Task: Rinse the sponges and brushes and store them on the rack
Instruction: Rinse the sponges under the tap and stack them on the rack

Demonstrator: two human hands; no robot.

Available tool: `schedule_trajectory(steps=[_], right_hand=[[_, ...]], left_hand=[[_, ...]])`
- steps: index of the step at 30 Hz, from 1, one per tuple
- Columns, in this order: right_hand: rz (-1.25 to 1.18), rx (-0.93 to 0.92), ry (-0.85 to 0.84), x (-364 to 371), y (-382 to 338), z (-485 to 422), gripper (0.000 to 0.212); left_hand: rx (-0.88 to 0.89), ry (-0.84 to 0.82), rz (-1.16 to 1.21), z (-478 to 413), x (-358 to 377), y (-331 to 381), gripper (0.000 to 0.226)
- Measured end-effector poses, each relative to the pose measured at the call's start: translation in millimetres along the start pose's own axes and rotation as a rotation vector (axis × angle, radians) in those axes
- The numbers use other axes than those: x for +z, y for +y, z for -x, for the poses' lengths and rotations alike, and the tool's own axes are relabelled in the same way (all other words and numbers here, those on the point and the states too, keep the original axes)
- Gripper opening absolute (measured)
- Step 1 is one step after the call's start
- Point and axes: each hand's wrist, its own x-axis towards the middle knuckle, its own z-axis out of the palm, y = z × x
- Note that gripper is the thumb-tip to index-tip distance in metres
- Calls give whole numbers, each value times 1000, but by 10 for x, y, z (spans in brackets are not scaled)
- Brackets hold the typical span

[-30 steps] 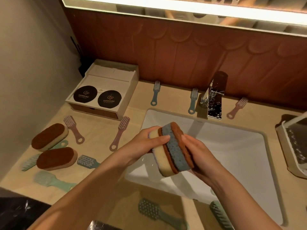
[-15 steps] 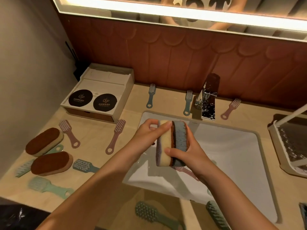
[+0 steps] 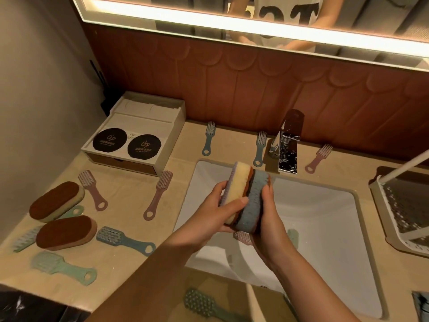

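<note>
Left hand (image 3: 220,211) and right hand (image 3: 270,219) clamp a yellow sponge (image 3: 239,189) and a blue sponge (image 3: 253,203) together, both curled round the pair, above the sink (image 3: 325,228); 2 brown-topped sponges (image 3: 66,233) lie at the left edge of the counter (image 3: 130,201), the rack (image 3: 406,205) at its right edge

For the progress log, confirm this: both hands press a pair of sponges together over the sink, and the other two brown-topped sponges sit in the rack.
One detail is wrong. In the head view the left hand and right hand do press the pair of sponges together over the sink, but the other two brown-topped sponges lie on the counter left of the sink, not in the rack.
</note>
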Motion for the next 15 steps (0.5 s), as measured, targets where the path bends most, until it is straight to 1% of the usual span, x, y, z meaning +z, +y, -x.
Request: schedule_trajectory(steps=[1, 2, 5, 7, 8, 9, 10, 12, 14, 15], right_hand=[[20, 10, -14, -20, -3, 15, 89], [48, 22, -19, -44, -16, 27, 90], [188, 17, 2, -109, -138, 32, 69], [358, -53, 80, -171, -289, -6, 51], [423, -85, 98, -190, -384, -17, 43], [489, -112, 86, -210, -475, -17, 39], [558, -125, 40, -228, -563, -1, 40], [654, -85, -96, -228, -678, 45, 47], [648, -9, -198, -194, -703, 101, 51], [624, 2, -210, -184, -678, 118, 48]], left_hand=[[-1, -25, 1, 9, -4, 8, 53], [2, -47, -3, 18, -7, 13, 56], [-5, -68, -46, 4, -44, 68, 57], [-39, -91, -120, -21, -116, 134, 54], [-66, -126, -167, -25, -155, 174, 55], [-90, -174, -227, -29, -190, 210, 57], [-105, -224, -293, -32, -216, 249, 61], [-113, -309, -386, -40, -243, 309, 64], [-115, -342, -408, -62, -243, 334, 63], [-114, -332, -410, -71, -241, 331, 61]])
